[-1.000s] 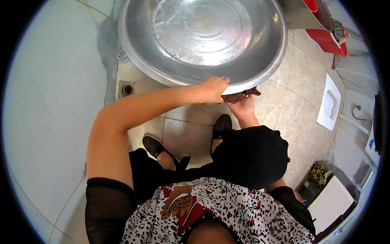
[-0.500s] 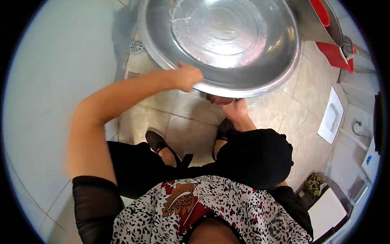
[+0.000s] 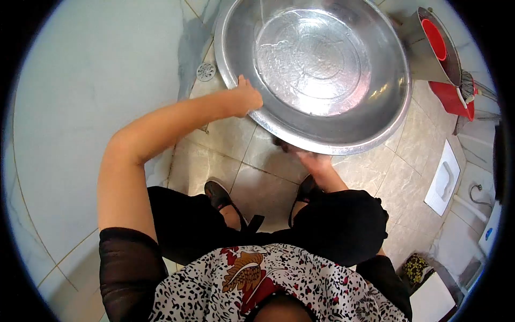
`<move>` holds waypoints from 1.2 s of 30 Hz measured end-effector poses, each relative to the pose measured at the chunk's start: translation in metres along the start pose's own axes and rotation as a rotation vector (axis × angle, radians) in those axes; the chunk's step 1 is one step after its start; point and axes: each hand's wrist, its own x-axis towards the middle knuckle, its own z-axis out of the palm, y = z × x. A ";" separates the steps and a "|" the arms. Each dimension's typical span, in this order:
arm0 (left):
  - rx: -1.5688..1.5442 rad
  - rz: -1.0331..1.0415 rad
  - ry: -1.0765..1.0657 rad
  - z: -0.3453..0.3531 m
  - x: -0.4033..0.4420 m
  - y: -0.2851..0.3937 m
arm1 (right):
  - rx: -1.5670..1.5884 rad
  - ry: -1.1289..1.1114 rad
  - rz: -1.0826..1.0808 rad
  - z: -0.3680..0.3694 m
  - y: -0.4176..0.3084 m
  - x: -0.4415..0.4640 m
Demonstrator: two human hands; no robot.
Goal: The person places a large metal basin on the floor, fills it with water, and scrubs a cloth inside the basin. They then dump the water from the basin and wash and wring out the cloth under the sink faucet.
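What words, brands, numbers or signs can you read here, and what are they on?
No text can be read.
The blue mark on the white object at the right edge is too small to make out.
No lettering shows on the metal basin.

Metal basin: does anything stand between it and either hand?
Nothing visible separates the left hand from the metal basin: it grips the rim. A dark item shows by the right hand beneath the rim; whether it lies between, I cannot tell.
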 end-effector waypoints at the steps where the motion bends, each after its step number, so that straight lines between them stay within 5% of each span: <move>1: 0.003 -0.002 0.008 -0.010 -0.004 0.004 | -0.218 -0.072 0.058 0.011 0.008 0.011; 3: -0.245 0.080 -0.118 -0.033 -0.011 0.017 | 0.064 -0.033 0.257 -0.009 0.021 0.030; 5: -0.355 0.137 -0.178 -0.050 -0.013 0.038 | -1.020 0.025 -0.046 0.012 0.033 0.005; 8: -0.289 0.248 -0.244 -0.066 -0.004 0.067 | 0.006 0.288 0.151 0.026 0.023 -0.018; 11: -0.191 0.283 -0.295 -0.073 0.003 0.088 | -1.225 0.349 -0.071 -0.004 -0.003 -0.071; 13: -0.170 0.282 -0.279 -0.068 0.006 0.095 | -0.647 0.545 -0.073 -0.044 -0.051 -0.110; 14: -0.200 0.325 -0.250 -0.065 0.008 0.095 | 0.035 0.496 -0.067 -0.052 -0.082 -0.127; 16: -0.230 0.358 -0.218 -0.069 0.006 0.094 | -0.287 0.524 -0.361 -0.048 -0.119 -0.156; 18: -0.027 0.389 -0.344 -0.083 0.003 0.092 | -0.439 0.523 -0.405 -0.010 -0.135 -0.161; 20: 0.020 0.386 -0.371 -0.078 0.006 0.095 | -0.624 1.124 -0.796 0.031 -0.126 -0.139; 24: -0.026 0.361 -0.322 -0.068 0.007 0.092 | -1.230 1.073 -0.930 0.087 -0.127 -0.103; 26: 0.019 0.355 -0.358 -0.053 0.015 0.090 | -1.565 0.853 -0.940 0.108 -0.122 -0.081; 29: -0.305 0.643 -0.342 -0.039 0.033 0.065 | -1.652 0.624 -0.805 0.131 -0.119 -0.039; 31: -0.956 0.331 -0.550 -0.059 0.024 0.031 | -1.493 0.480 -0.675 0.120 -0.123 -0.002; 36: -2.111 -0.177 0.242 -0.015 0.052 -0.004 | -0.952 0.225 -0.130 0.091 -0.114 0.090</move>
